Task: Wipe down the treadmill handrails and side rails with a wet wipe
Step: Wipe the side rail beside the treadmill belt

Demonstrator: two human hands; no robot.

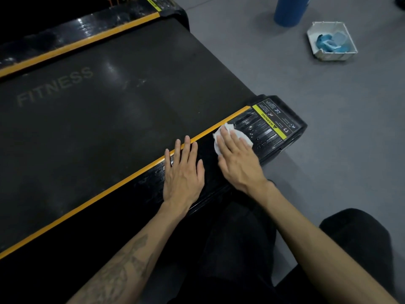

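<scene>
The near side rail (260, 130) of the treadmill is black, ribbed and edged with an orange stripe; it ends at a yellow warning label (274, 121). My right hand (238, 163) lies flat on a white wet wipe (236, 132) and presses it onto the rail just short of the label. The rail beyond the wipe glistens wet. My left hand (184, 172) rests flat on the same rail beside it, fingers straight, fingertips over the orange stripe. The far side rail (87, 34) runs along the top left.
The dark running belt (109, 106), printed FITNESS, lies between the two rails. On the grey floor at the right stand a white tray (348, 52) with blue items and a blue cylinder (289, 9). My dark-trousered knees (355, 238) are at the bottom.
</scene>
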